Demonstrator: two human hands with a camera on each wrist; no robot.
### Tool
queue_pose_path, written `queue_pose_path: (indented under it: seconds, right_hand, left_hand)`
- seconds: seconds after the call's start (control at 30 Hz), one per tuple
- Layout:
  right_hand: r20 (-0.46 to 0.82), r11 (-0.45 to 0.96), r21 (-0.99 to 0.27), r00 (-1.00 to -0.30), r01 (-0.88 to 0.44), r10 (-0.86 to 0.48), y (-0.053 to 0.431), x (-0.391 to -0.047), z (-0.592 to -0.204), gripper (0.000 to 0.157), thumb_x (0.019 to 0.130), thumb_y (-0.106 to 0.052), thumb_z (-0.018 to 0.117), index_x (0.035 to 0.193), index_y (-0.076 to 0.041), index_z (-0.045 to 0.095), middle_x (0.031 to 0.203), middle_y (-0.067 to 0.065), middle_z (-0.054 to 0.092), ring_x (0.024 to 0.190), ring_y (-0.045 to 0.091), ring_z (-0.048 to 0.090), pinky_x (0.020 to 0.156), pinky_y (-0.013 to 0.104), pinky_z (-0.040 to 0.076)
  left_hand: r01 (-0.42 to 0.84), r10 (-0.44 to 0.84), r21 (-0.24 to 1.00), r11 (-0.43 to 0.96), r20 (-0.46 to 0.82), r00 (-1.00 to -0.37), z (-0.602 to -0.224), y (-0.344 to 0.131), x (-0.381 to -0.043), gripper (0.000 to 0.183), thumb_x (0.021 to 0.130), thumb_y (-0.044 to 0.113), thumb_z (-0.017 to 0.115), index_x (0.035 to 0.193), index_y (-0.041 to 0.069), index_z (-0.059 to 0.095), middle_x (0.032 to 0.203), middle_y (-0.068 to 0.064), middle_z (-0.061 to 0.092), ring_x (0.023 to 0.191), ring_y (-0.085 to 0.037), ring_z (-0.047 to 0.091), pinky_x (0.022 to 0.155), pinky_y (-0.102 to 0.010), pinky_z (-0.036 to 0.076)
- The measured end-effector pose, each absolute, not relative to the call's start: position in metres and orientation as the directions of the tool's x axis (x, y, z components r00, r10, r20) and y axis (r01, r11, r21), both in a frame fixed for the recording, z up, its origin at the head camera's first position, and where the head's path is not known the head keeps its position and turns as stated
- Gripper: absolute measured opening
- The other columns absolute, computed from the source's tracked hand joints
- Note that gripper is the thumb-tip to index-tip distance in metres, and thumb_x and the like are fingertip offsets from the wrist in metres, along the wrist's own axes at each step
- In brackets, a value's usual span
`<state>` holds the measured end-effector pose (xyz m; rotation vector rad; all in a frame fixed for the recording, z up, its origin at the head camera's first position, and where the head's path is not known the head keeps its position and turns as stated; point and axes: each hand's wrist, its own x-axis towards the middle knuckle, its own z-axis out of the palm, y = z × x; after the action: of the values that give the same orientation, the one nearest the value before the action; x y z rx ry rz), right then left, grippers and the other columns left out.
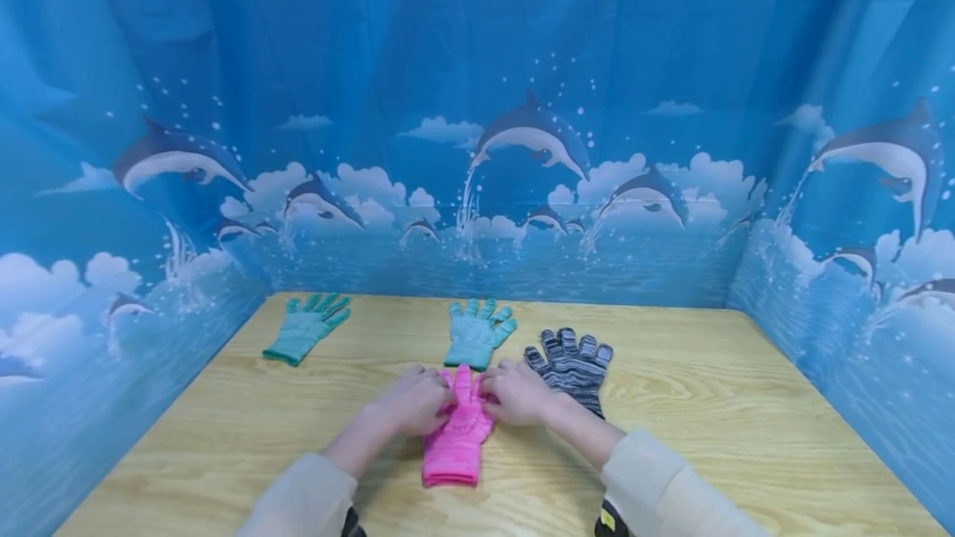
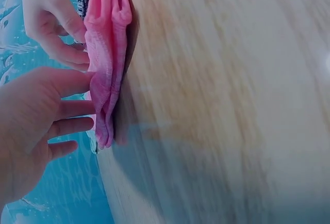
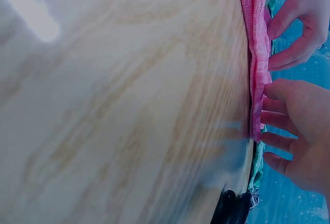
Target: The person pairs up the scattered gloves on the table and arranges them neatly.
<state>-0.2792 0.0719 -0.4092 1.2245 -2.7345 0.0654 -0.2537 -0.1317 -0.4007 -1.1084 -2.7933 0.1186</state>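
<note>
Lying on the wooden table (image 1: 694,429), cuff toward the person, the pink glove (image 1: 457,439) has the left hand (image 1: 419,401) at its left edge and the right hand (image 1: 516,393) at its right. Both hands' fingers are loosely extended, touching the fabric without clasping it, an arrangement that seems suited to steadying it from both sides. Just beyond it lies a teal glove (image 1: 472,340); farther left, a green-cuffed glove (image 1: 304,328); beyond its right side, a striped glove (image 1: 573,363), whose cuff, probably behind the forearm, is hard to make out.
</note>
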Motion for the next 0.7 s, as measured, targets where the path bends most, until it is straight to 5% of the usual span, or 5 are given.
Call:
queue_pose_path:
  seconds: [0.3,0.5,0.7]
  right_hand:
    - [0.148,0.672,0.031,-0.662,-0.74,-0.735,0.07,-0.28,-0.41,0.022,0.083,-0.031,0.064,0.1,-0.018,0.069,0.113,0.001,0.061,0.103,0.019,0.051,0.088,0.045,0.04]
    - [0.24,0.674,0.02,-0.651,-0.738,-0.72,0.076,-0.279,-0.41,0.008,0.08,-0.022,0.065,0.084,-0.016,0.067,0.088,-0.001,0.056,0.084,0.016,0.05,0.076,0.032,0.042]
    - [0.249,0.656,0.079,-0.623,-0.75,-0.742,0.081,-0.271,-0.408,0.009,0.079,-0.024,0.067,0.072,-0.018,0.064,0.081,-0.003,0.059,0.074,0.013,0.047,0.066,0.027,0.039]
  left_hand:
    - [0.675,0.679,-0.079,0.734,0.093,-0.728,-0.405,-0.131,-0.255,0.013,0.079,0.022,0.069,0.091,0.018,0.072,0.089,0.001,0.065,0.1,-0.024,0.058,0.091,-0.047,0.041]
    - [0.664,0.669,-0.082,0.743,0.1,-0.737,-0.404,-0.131,-0.254,0.012,0.079,0.022,0.069,0.09,0.017,0.072,0.089,0.0,0.065,0.101,-0.026,0.058,0.093,-0.05,0.04]
    - [0.675,0.683,-0.109,0.73,0.1,-0.723,-0.401,-0.13,-0.251,0.008,0.079,0.027,0.069,0.083,0.019,0.07,0.078,0.006,0.061,0.087,-0.017,0.058,0.08,-0.037,0.043]
